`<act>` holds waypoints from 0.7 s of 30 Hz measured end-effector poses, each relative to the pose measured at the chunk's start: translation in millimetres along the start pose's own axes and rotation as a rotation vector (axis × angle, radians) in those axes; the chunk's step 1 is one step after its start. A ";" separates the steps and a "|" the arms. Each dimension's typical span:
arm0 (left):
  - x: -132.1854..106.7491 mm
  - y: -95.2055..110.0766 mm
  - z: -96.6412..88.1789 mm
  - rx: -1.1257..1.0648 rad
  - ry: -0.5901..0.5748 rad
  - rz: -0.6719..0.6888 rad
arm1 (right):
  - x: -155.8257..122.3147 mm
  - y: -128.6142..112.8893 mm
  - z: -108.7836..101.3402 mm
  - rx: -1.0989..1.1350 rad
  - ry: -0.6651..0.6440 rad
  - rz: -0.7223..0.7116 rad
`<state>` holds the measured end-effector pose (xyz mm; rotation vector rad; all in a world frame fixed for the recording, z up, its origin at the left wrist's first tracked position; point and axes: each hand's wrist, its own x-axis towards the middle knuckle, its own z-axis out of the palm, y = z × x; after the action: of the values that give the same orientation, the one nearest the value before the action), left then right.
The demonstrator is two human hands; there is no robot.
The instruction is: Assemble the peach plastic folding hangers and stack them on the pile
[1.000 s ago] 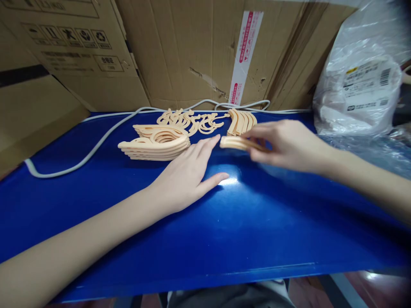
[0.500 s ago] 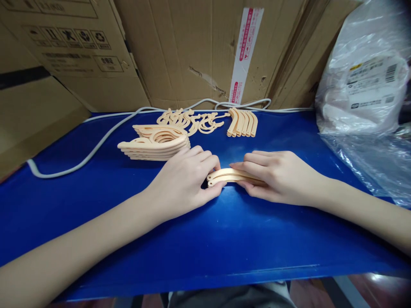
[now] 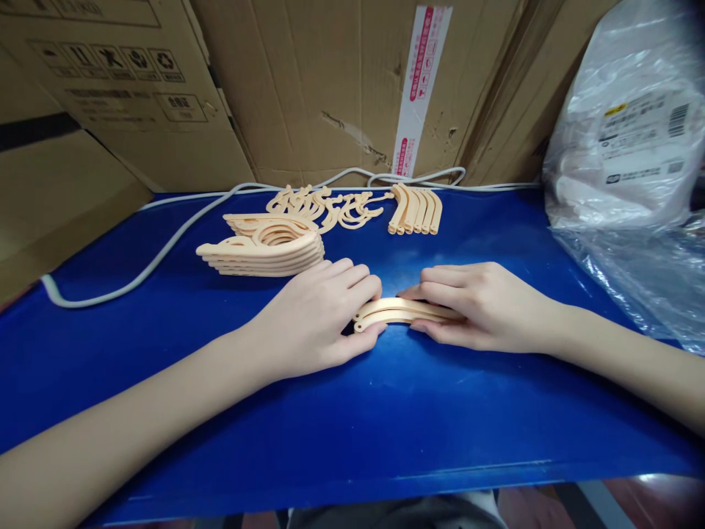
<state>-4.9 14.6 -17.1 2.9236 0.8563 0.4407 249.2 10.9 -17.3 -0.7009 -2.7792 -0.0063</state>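
Note:
Two slim, curved beige plastic pieces [image 3: 399, 316] with small holes at their left ends lie side by side just above the blue tabletop. The fingers and thumb of my left hand [image 3: 324, 312] are closed on their left ends. At the other end, my right hand [image 3: 482, 308] pinches the same pieces, and its fingers hide their right tips. Beyond my left hand sits a stack of flat beige plastic parts [image 3: 261, 253] with a rounded opening. Whether the two held pieces are joined, I cannot tell.
Beige hook-shaped parts [image 3: 300, 202] lie in a loose heap at the back, beside a row of curved beige pieces [image 3: 416, 209]. A white cable [image 3: 165, 253] runs along the left and rear of the blue table [image 3: 352, 433]. Cardboard [image 3: 308, 95] walls the back; a plastic-wrapped bundle [image 3: 622, 139] stands right.
Both hands and the held curved pieces sit slightly lower in the view, a little nearer to me. The grip of both hands stays the same.

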 end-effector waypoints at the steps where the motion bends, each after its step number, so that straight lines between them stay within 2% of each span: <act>1: 0.1 0.3 0.0 -0.004 -0.006 -0.003 | 0.1 -0.4 0.0 -0.014 0.004 -0.007; 11: -0.1 1.0 1.1 -0.005 -0.044 -0.017 | 0.3 -2.1 2.4 -0.066 0.016 -0.020; 21: 0.1 0.3 2.8 0.029 0.008 0.012 | 1.1 -2.9 2.5 -0.103 0.047 -0.005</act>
<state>-3.8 14.4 -19.7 2.9566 0.8536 0.4446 246.2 9.1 -19.3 -0.7091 -2.7514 -0.1665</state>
